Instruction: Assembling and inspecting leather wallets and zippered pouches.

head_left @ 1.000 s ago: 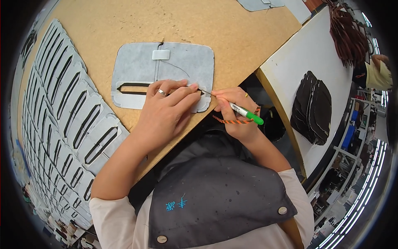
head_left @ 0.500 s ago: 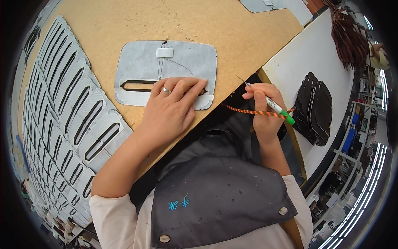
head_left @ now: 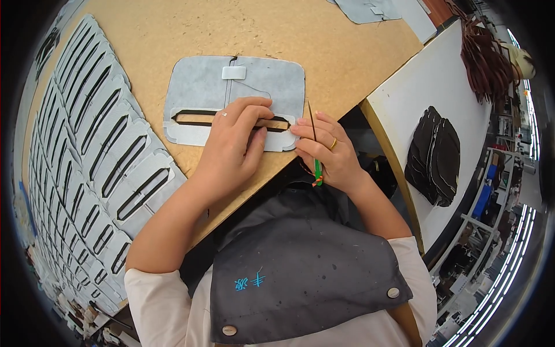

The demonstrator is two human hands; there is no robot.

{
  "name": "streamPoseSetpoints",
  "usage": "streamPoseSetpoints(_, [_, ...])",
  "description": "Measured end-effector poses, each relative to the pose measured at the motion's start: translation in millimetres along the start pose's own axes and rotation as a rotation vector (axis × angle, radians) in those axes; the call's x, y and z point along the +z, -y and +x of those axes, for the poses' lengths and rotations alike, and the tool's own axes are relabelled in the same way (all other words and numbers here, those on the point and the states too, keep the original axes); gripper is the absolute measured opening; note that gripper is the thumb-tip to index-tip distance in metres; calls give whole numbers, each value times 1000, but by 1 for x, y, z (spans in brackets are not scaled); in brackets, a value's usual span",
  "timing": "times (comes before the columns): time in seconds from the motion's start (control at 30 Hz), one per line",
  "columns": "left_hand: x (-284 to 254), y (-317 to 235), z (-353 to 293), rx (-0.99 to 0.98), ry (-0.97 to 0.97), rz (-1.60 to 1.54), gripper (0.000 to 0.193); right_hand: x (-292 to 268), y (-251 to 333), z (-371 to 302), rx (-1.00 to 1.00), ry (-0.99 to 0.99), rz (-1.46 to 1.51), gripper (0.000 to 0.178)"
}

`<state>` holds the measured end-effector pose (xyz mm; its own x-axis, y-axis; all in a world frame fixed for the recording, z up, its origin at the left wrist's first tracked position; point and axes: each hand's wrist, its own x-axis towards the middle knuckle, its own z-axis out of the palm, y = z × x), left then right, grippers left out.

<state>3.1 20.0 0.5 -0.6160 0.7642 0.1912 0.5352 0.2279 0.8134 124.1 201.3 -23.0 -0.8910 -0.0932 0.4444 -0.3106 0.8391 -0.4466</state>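
tan fibreboard tabletop (head_left: 173, 29) carries the grey slotted fabric panel (head_left: 202, 87) near its edge; my left hand (head_left: 234, 144) presses flat on it, my right hand (head_left: 329, 153) pinches a thin green-handled awl (head_left: 315, 144) beside it.

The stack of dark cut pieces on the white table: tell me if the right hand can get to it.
Probably yes: the right hand holds a green-handled tool, and bare white table lies between it and the dark stack.

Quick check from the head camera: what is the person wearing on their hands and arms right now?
Both forearms are bare, with no gloves. The left hand has a thin silver ring; the right hand has a gold ring. Short cream sleeves cover the upper arms, beneath a dark grey apron with round snap buttons.
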Motion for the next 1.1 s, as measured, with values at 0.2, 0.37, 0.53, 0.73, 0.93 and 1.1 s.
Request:
streamPoseSetpoints(0.2, [0,2,0,124,31,178,20,4,-2,-3,-57,-39,-12,23])
streamPoseSetpoints(0.37, [-2,0,-1,137,123,269,38,-2,1,2,-1,-53,1,28])
streamPoseSetpoints(0.53, [-1,1,-1,170,122,302,41,-2,2,2,5,-20,-46,30])
streamPoseSetpoints(0.73, [5,-2,-7,231,110,470,41,-4,3,0,48,-9,-62,34])
streamPoseSetpoints(0.93, [5,-5,-3,224,95,531,45,-2,9,0,101,-67,-62,34])
streamPoseSetpoints(1.1, [-9,0,1,107,111,172,43,-7,11,-1,45,-5,-128,35])
